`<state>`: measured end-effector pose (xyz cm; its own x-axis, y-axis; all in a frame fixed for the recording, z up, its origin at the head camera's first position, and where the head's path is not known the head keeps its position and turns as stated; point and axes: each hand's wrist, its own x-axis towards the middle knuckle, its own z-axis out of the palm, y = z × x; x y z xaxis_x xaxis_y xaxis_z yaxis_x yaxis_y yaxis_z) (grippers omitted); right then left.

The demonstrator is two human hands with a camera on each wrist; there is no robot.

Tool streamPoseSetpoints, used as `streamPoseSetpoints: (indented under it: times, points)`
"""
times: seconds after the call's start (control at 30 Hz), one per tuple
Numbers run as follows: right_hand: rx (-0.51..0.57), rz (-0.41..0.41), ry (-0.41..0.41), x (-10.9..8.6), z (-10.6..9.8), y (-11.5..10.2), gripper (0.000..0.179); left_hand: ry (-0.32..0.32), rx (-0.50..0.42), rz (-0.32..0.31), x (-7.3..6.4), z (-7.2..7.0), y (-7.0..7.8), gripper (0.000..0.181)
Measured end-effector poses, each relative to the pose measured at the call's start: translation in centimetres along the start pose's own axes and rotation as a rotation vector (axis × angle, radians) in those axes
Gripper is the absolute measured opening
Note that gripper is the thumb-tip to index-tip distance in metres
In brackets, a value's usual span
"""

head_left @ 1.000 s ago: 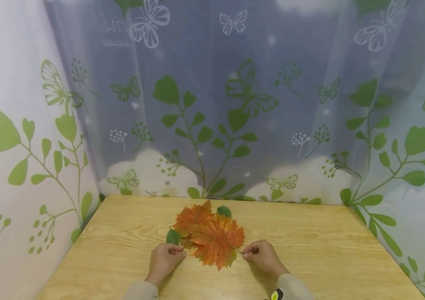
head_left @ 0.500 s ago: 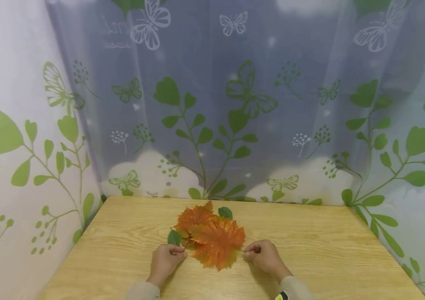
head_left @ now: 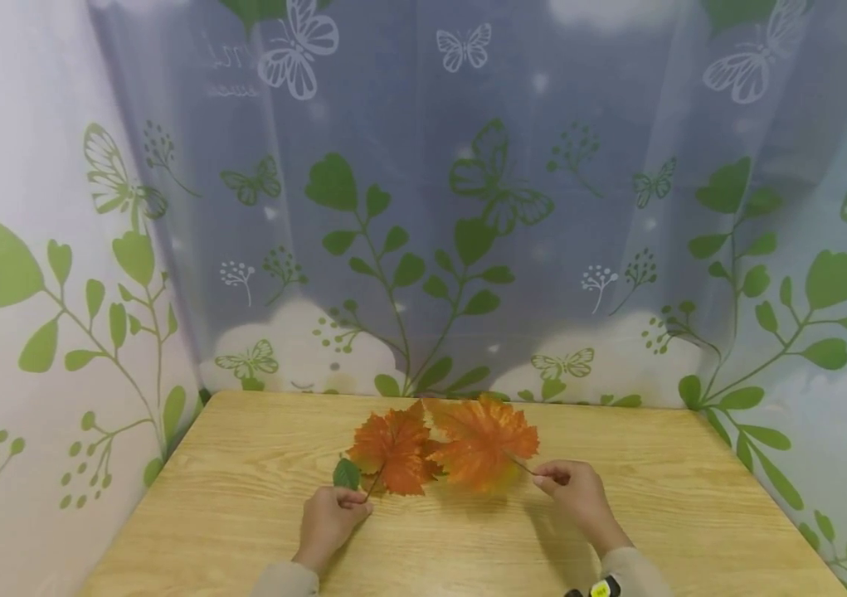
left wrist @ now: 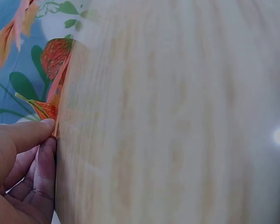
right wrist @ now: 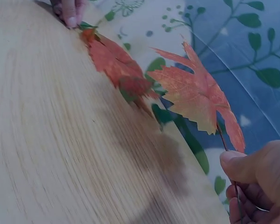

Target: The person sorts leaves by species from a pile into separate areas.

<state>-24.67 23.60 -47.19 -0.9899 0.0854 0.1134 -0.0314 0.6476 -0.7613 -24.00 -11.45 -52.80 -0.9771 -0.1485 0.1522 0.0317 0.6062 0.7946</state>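
My left hand rests low at the table and pinches the thin stem of an orange artificial maple leaf, which lies on the tabletop. Between thumb and fingers, my right hand grips the dark stem of a second orange maple leaf. This one is raised and tilted above the wood, as the right wrist view shows, with its shadow below. A small green leaf sits just beyond my left fingers. Another green leaf appears under the raised leaf in the right wrist view; the raised leaf hides it in the head view.
The wooden table has its far edge just behind the leaves. A curtain printed with butterflies and plants hangs behind it and along both sides. A dark device with a yellow label is on my right wrist.
My right hand has lifted its maple leaf off the other leaf and moved it right and away, uncovering more of the left leaf. My left hand stays in place, still pinching its stem.
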Motion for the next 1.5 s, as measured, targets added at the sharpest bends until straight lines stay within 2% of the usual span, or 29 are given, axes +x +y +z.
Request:
streamPoseSetpoints:
  times: [0.17, 0.33, 0.53, 0.67, 0.83, 1.0, 1.13, 1.37, 1.5]
  points:
    - [-0.014, 0.068, 0.072, -0.4, -2.2, 1.9, 0.013, -0.009, -0.006, -0.01, -0.1, -0.1, 0.1, 0.01]
    - [-0.002, 0.174, 0.159, -1.0, -3.5, 4.3, 0.02, -0.014, -0.015, -0.016, 0.0, 0.0, 0.1, 0.01]
    - [0.006, 0.232, 0.249, -1.8, -2.7, 7.2, 0.02, -0.016, -0.007, -0.013, 0.2, 0.1, -0.4, 0.009]
    - [-0.071, 0.216, 0.295, -2.3, -1.9, 8.1, 0.019, -0.013, -0.001, -0.003, 0.3, 0.0, -0.5, 0.009]
    - [-0.15, 0.198, 0.217, -2.7, -2.1, 7.8, 0.021, -0.013, -0.005, 0.007, 0.2, 0.0, -0.4, 0.009]
    - [-0.163, 0.202, 0.129, -2.6, -2.7, 7.3, 0.023, 0.0, -0.008, 0.026, 0.1, 0.0, -0.5, 0.011]
    - [-0.11, 0.218, 0.078, -2.7, -3.1, 7.2, 0.024, 0.013, 0.008, 0.027, 0.2, 0.1, -0.6, 0.011]
    - [0.052, 0.335, 0.013, -3.0, -3.3, 7.0, 0.026, -0.017, -0.003, 0.03, 0.2, 0.0, -0.6, 0.014]
    - [0.055, 0.336, 0.008, -3.1, -3.3, 7.0, 0.024, -0.035, -0.017, 0.038, 0.1, -0.1, -0.5, 0.015]
